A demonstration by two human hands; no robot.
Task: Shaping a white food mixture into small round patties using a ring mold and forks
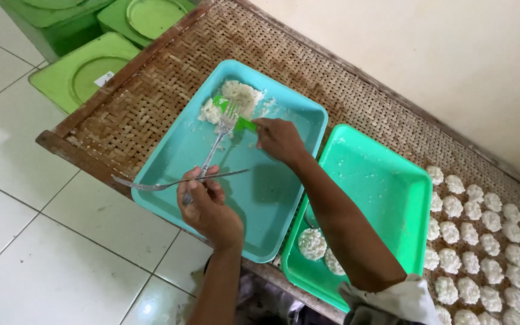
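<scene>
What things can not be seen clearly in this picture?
Head view:
- Green mould: partly hidden by the right hand and the fork.
- Two rice cakes in the green tray: partly covered by the right forearm.
- Rice cakes on the woven mat: cut off by the right and bottom edges.

Fork (216, 139) and rice (236, 99) in teal tray (272, 198)

glossy plastic tray (272, 198), metal fork (215, 147), woven mat (151, 90)

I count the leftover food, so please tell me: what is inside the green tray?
The green tray holds two white rice cakes near its close end. The right forearm covers part of it.
</scene>
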